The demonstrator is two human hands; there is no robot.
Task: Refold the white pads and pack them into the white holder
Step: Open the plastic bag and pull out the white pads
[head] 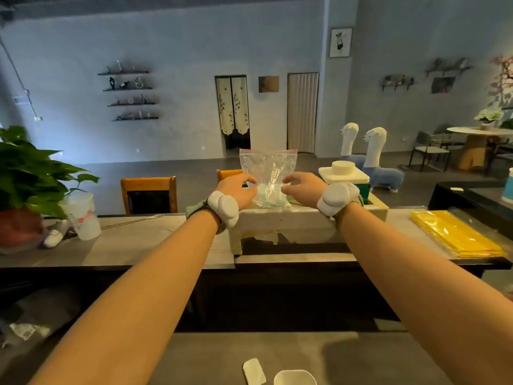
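A clear zip bag (268, 173) stands upright on a pale wooden box (277, 219) at the far side of the counter. Pale blue-white contents lie in its bottom. My left hand (237, 187) grips the bag's left edge and my right hand (304, 186) pinches its right side; both arms are stretched out. Near me, at the bottom edge of the view, a small white pad (254, 370) lies flat on the grey table beside the rim of a white holder (294, 377). Neither hand is near them.
A potted plant (25, 179) and a plastic cup (83, 215) stand on the counter at left. A stack of yellow sheets (455, 234) lies at right. A white lidded block (344, 173) sits behind the box. Wooden chairs (150, 194) stand beyond the counter.
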